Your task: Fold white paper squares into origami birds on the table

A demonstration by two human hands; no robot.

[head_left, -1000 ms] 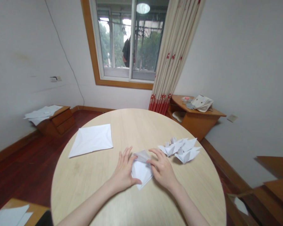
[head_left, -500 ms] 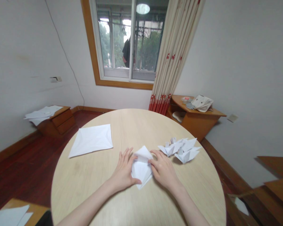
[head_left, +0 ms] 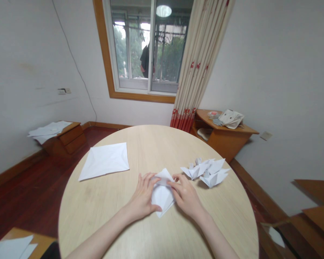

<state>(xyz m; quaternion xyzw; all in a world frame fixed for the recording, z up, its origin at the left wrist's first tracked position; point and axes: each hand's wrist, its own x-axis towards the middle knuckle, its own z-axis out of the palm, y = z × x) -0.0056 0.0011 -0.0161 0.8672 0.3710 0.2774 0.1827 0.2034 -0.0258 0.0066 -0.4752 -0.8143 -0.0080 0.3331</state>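
Round wooden table (head_left: 151, 144), seen from the near edge. A folded white paper (head_left: 162, 194) is found near the table's middle, lying on the surface, point toward the near side, upper flap raised. Left hand (head_left: 142, 198) is laid on the paper's left side, fingers fairly straight, tips at the flap, thumb laid across the lower left edge. Right hand (head_left: 187, 196) is set on the paper's right side, fingers bent onto the flap; whether the flap is pinched cannot be told. The two hands are close together, fingertips almost meeting over the paper. A flat white sheet (head_left: 105, 160) is noted to the far left, well apart. A cluster of folded pieces (head_left: 206, 169) is noted just right of the right hand. Window (head_left: 148, 46) and curtain (head_left: 199, 61) are seen on the far wall.
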